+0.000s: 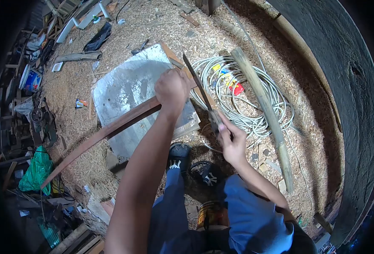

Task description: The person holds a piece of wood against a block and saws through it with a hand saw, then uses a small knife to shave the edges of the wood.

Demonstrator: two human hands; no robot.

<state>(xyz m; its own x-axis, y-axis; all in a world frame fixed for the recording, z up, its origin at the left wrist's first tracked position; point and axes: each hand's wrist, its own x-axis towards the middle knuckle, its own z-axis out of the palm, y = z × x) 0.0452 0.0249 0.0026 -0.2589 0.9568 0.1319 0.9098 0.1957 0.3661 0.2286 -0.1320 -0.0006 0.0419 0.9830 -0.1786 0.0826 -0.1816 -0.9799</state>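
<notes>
A long reddish-brown wooden strip (123, 120) slants over a worn metal-faced board (130, 86) and reaches past it to the lower left. My left hand (172, 89) is closed around the strip near its upper right end, over the board. My right hand (231, 142) grips a tool with a long, narrow dark blade (198, 82), seen nearly edge-on and pointing up and away. The fingers partly hide its handle. The blade crosses the view right at the strip's end, just right of my left hand.
A coil of pale cable (259, 114) lies on the shavings under a thick wooden pole (261, 95). A large dark curved slab (343, 63) rises at right. Scrap and a green plastic bag (36, 171) crowd the left. A yellow tin (210, 211) stands between my legs.
</notes>
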